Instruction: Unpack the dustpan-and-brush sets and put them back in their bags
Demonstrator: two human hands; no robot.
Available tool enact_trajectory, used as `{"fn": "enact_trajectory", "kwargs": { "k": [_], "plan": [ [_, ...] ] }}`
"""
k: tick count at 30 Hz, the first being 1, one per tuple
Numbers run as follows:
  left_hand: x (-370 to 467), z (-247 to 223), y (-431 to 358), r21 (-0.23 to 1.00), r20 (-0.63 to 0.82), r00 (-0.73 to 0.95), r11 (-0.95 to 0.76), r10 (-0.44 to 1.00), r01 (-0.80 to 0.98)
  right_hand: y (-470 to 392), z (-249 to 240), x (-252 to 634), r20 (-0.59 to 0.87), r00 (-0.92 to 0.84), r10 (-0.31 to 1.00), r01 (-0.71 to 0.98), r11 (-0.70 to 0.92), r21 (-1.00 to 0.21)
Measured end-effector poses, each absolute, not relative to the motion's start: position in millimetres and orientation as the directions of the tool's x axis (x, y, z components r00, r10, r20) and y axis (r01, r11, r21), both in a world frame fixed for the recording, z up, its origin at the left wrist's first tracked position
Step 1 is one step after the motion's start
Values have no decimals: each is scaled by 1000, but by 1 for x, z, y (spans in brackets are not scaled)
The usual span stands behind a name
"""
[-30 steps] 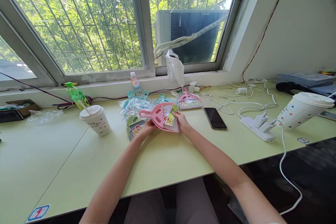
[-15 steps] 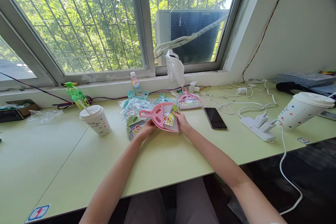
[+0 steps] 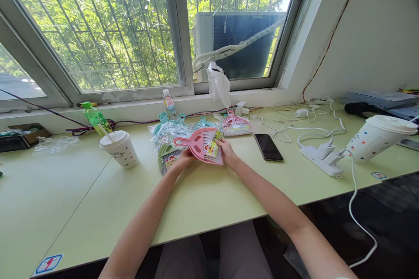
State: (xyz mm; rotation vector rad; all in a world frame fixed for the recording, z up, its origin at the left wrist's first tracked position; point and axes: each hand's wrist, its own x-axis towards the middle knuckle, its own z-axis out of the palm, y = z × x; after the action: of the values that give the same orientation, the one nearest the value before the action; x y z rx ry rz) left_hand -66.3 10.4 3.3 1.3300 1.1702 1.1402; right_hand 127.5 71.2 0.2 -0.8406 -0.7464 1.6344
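Both hands hold a pink dustpan and brush set (image 3: 197,143) above the table, its handle pointing left and its pale bristles to the right. My left hand (image 3: 186,158) is closed on it from the left, partly hidden beneath the pan. At the bristle end, my right hand (image 3: 227,150) grips the set along with its yellow label card (image 3: 212,144). Just left lies a green dustpan set (image 3: 166,157) in clear wrap. Behind are wrapped teal dustpan sets (image 3: 170,125) and another wrapped pink dustpan set (image 3: 236,124).
A black phone (image 3: 268,147) lies to the right, before a white power strip (image 3: 321,161) with cables. White paper cups stand left (image 3: 119,150) and right (image 3: 376,137). A green bottle (image 3: 94,117) and a small clear bottle (image 3: 169,103) are near the window.
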Motion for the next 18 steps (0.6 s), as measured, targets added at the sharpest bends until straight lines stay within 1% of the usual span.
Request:
{"fn": "enact_trajectory", "kwargs": {
  "k": [18],
  "plan": [
    [-68,-1,13,996,60,100,-67,993,65,74,-3,129,-140,-158,977,-516,-203,-832]
  ]
}}
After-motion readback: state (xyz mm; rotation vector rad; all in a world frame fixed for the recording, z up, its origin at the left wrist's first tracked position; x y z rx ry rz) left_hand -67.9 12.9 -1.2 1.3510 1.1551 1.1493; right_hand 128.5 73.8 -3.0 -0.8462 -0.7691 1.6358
